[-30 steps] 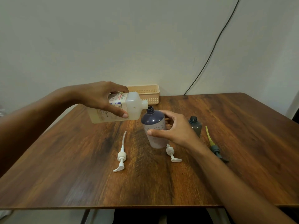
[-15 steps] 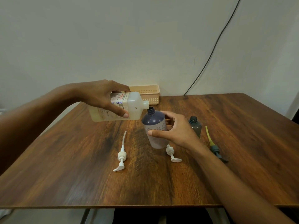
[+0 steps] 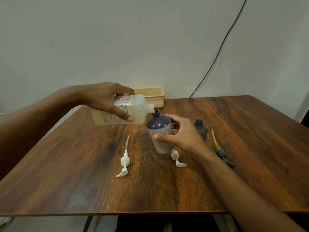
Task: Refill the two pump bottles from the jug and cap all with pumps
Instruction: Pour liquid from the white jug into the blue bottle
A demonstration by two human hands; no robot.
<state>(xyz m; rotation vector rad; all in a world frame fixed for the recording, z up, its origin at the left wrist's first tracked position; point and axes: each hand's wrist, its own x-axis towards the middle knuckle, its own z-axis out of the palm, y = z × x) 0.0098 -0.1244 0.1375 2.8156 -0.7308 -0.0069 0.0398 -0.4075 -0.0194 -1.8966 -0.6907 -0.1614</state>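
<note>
My left hand (image 3: 107,99) grips a translucent white jug (image 3: 138,109) with yellowish liquid, tipped on its side. Its spout sits right at the open neck of a dark purple bottle (image 3: 158,124). My right hand (image 3: 180,136) wraps that bottle from the right and holds it upright on the table. A smaller dark grey bottle (image 3: 201,128) stands open just behind my right hand. Two white pumps lie on the table, one (image 3: 125,162) at centre left, one (image 3: 177,159) by the purple bottle's base. A dark pump with a yellow tube (image 3: 220,151) lies further right.
A peach plastic basket (image 3: 153,96) stands at the back against the wall. The wooden table (image 3: 250,131) ends close to me at its front edge. A black cable (image 3: 215,57) runs down the wall to the table's back edge.
The jug has risen slightly and its spout has closed in on the purple bottle's neck. My right hand keeps its hold on the bottle.
</note>
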